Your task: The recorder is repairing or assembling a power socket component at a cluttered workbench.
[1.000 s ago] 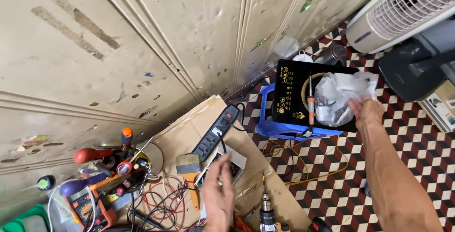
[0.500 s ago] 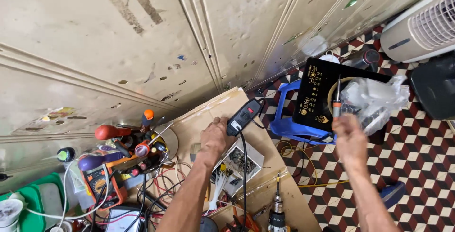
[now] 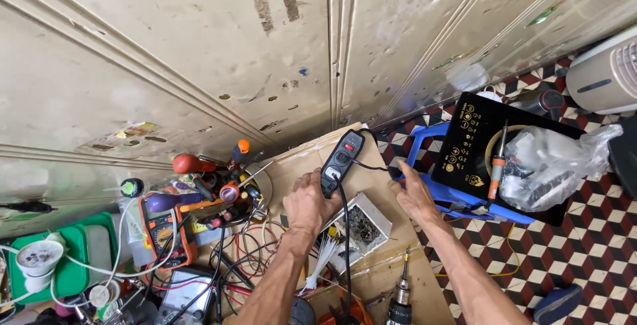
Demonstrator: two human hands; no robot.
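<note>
Left hand (image 3: pixel 309 200): fingers curled onto lower end of black power strip (image 3: pixel 341 154), gripping it against the cardboard sheet (image 3: pixel 300 162)
Right hand (image 3: pixel 413 192): fingers spread flat, palm down, resting on cardboard at 3 o'clock of strip; thin black cable (image 3: pixel 370 166) runs from strip to the fingertips, can't tell if pinched
Power strip: centre of view, lying slantwise, top end pointing to 1 o'clock, red switch near top; second black cord (image 3: pixel 346 245) drops from it toward 6 o'clock
Circuit board (image 3: pixel 357 224): in open white casing, just under both wrists, 5 o'clock of strip
Tool holder (image 3: pixel 225 186): w/ orange & red screwdrivers, 9 o'clock of left hand
Multimeter (image 3: pixel 161 233): orange, 8 o'clock, amid tangled wires
Blue stool (image 3: pixel 458 195): 3 o'clock of right hand, carries black induction cooktop (image 3: pixel 472 144) w/ clear plastic bag (image 3: pixel 554 166) & orange-handled tool (image 3: pixel 496 164) on top
Drill (image 3: pixel 401 295): 6 o'clock, bit pointing up
Floor (image 3: pixel 584 245): red/white/black cube-pattern tiles
Backdrop: dented cream metal shutter (image 3: pixel 199 53) across 12 o'clock
</note>
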